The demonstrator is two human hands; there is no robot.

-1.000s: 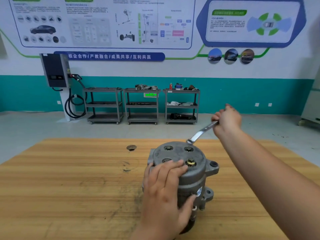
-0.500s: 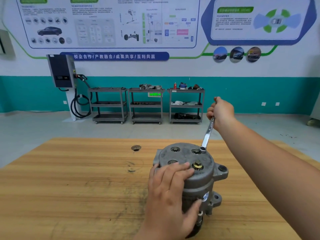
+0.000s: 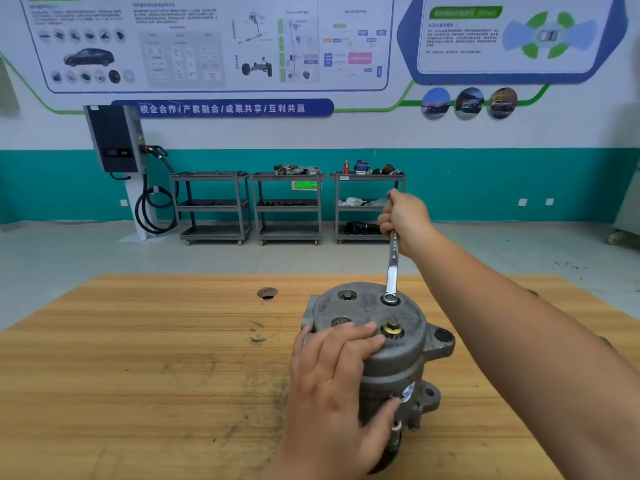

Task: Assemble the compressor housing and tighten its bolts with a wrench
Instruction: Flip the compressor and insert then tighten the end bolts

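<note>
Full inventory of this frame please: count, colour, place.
compressor housing: 1, grey metal, upright on the table, centre right
bolts: 3 showing, brass-toned, in the housing's top face; a fourth spot is hidden under the wrench ring
wrench: 1, silver, ring end on the far-right spot of the top face, handle rising away
table: 1, light brown wood, foreground
hole: 1, dark, in the tabletop left of the housing
carts: 3, dark grey, by the far wall, small parts on them
charger: 1, dark grey with black cable, far wall left
posters: several, white and blue, upper wall
left hand: grips the housing, fingers on top, thumb on the side
right hand: grips the wrench handle
</note>
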